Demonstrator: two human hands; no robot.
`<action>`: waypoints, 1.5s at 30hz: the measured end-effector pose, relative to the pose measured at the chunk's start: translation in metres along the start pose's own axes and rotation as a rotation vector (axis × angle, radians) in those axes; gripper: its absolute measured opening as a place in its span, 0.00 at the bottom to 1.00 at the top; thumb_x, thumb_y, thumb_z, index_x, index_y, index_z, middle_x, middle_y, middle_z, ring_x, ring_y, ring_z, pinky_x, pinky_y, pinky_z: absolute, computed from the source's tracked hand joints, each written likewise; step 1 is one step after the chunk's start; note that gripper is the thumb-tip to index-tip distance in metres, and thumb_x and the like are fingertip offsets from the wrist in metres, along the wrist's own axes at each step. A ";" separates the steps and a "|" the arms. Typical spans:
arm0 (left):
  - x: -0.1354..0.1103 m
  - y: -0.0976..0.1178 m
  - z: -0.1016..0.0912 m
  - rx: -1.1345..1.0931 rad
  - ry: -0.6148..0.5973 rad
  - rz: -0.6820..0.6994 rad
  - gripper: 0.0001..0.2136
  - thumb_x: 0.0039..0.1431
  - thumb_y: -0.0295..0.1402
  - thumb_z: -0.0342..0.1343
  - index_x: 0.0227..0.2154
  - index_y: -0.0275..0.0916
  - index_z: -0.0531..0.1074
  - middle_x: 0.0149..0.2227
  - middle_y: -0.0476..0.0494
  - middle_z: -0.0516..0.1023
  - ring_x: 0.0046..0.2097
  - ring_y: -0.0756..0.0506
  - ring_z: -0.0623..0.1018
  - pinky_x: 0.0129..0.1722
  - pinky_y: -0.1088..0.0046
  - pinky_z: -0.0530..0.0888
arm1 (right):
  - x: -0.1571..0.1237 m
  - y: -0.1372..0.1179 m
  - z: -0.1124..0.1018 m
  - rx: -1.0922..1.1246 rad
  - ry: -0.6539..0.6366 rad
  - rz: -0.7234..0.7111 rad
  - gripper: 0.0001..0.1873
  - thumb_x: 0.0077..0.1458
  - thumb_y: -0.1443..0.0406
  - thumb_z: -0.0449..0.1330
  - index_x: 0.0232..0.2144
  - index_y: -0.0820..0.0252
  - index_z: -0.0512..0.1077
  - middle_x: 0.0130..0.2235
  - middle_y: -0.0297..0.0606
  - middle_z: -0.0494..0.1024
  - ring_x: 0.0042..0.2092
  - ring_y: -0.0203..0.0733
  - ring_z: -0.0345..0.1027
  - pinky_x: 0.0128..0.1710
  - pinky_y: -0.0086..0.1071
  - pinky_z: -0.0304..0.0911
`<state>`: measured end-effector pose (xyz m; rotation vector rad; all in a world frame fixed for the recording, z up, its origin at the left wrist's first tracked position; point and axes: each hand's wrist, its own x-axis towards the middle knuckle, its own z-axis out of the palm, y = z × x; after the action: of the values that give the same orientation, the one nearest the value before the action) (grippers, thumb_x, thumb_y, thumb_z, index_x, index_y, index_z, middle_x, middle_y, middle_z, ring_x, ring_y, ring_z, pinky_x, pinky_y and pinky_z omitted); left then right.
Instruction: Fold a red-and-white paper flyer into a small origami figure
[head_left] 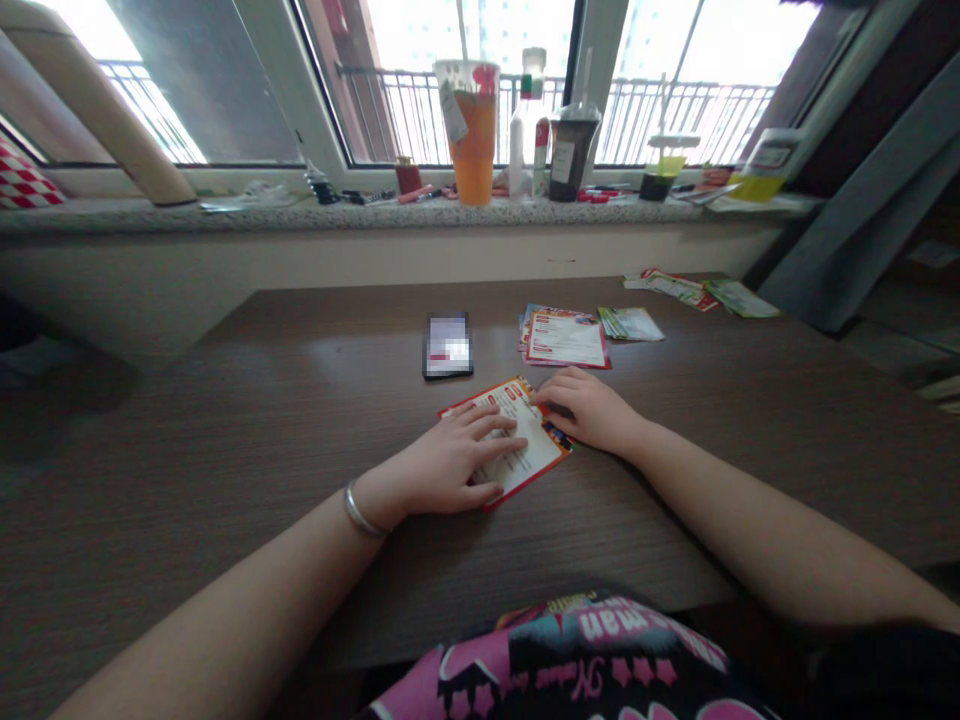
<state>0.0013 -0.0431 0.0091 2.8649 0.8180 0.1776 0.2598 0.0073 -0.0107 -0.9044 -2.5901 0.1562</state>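
Observation:
A printed card [525, 462] with a red-orange border and a white text area lies tilted on the brown table in front of me. Flat on top of it rests my left hand [469, 455], fingers spread, a silver bangle on the wrist. My right hand [585, 408] touches the card's upper right edge with its fingers bent over it; what the fingertips hold, if anything, is hard to make out. A dark, picture-printed edge shows beneath the card near that hand. Just beyond lies a stack of similar cards [568, 340] with a red-bordered one on top.
A phone [448, 347] lies on the table [300, 400] left of the stack. Right of it are green-white packets [631, 324] and more packets [679, 288] farther back. On the windowsill [360, 214] stand an orange drink cup [472, 140], a dark drink cup [571, 155] and bottles.

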 end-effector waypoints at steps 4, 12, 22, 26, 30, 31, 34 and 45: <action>-0.001 -0.003 0.006 0.041 0.020 -0.081 0.26 0.59 0.46 0.53 0.60 0.46 0.62 0.63 0.41 0.61 0.63 0.36 0.60 0.64 0.55 0.55 | -0.003 -0.005 -0.006 0.005 -0.086 -0.079 0.12 0.58 0.66 0.56 0.43 0.56 0.76 0.41 0.40 0.79 0.45 0.44 0.69 0.46 0.39 0.65; -0.004 -0.021 0.013 0.077 0.024 -0.248 0.28 0.62 0.45 0.50 0.61 0.34 0.60 0.63 0.36 0.61 0.64 0.40 0.60 0.63 0.63 0.58 | -0.006 -0.003 -0.015 -0.003 -0.186 -0.132 0.19 0.54 0.58 0.62 0.48 0.56 0.74 0.52 0.40 0.76 0.53 0.46 0.67 0.52 0.43 0.63; -0.022 -0.042 -0.010 0.123 0.031 -0.218 0.14 0.60 0.35 0.53 0.47 0.41 0.75 0.50 0.41 0.75 0.49 0.42 0.75 0.51 0.63 0.72 | -0.011 0.004 -0.018 -0.026 -0.174 -0.105 0.17 0.57 0.62 0.59 0.49 0.54 0.74 0.51 0.37 0.77 0.52 0.44 0.68 0.53 0.42 0.63; -0.024 -0.043 -0.013 0.064 0.029 -0.217 0.17 0.58 0.36 0.56 0.50 0.43 0.72 0.51 0.42 0.74 0.51 0.41 0.74 0.52 0.62 0.71 | -0.012 0.005 -0.019 -0.032 -0.167 -0.118 0.18 0.57 0.63 0.58 0.50 0.55 0.72 0.51 0.38 0.76 0.52 0.43 0.68 0.52 0.41 0.63; -0.024 -0.047 -0.013 0.004 0.054 -0.206 0.17 0.57 0.37 0.57 0.50 0.44 0.73 0.52 0.41 0.74 0.53 0.41 0.73 0.54 0.61 0.69 | -0.012 0.005 -0.016 -0.075 -0.142 -0.167 0.15 0.58 0.65 0.56 0.48 0.56 0.74 0.49 0.39 0.78 0.50 0.42 0.69 0.50 0.40 0.64; -0.024 -0.048 -0.012 -0.011 0.057 -0.196 0.16 0.57 0.36 0.57 0.49 0.44 0.73 0.52 0.41 0.74 0.53 0.42 0.72 0.55 0.61 0.69 | -0.011 0.005 -0.016 -0.087 -0.137 -0.182 0.14 0.58 0.66 0.56 0.46 0.56 0.75 0.48 0.38 0.78 0.49 0.42 0.70 0.50 0.39 0.64; -0.025 -0.050 -0.012 -0.027 0.066 -0.193 0.15 0.58 0.36 0.57 0.48 0.44 0.74 0.52 0.41 0.74 0.53 0.42 0.72 0.55 0.61 0.68 | -0.010 0.003 -0.014 -0.128 -0.132 -0.222 0.12 0.60 0.67 0.54 0.42 0.57 0.77 0.44 0.40 0.80 0.46 0.41 0.71 0.48 0.37 0.64; -0.022 -0.042 -0.018 0.032 0.024 -0.242 0.17 0.58 0.35 0.55 0.50 0.44 0.73 0.52 0.42 0.74 0.53 0.42 0.72 0.55 0.62 0.68 | -0.008 -0.003 -0.018 -0.260 -0.103 -0.208 0.12 0.62 0.66 0.52 0.39 0.60 0.76 0.40 0.42 0.80 0.42 0.40 0.71 0.41 0.34 0.64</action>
<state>-0.0417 -0.0173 0.0172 2.7663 1.1710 0.1703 0.2714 -0.0005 0.0035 -0.7193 -2.8257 -0.2006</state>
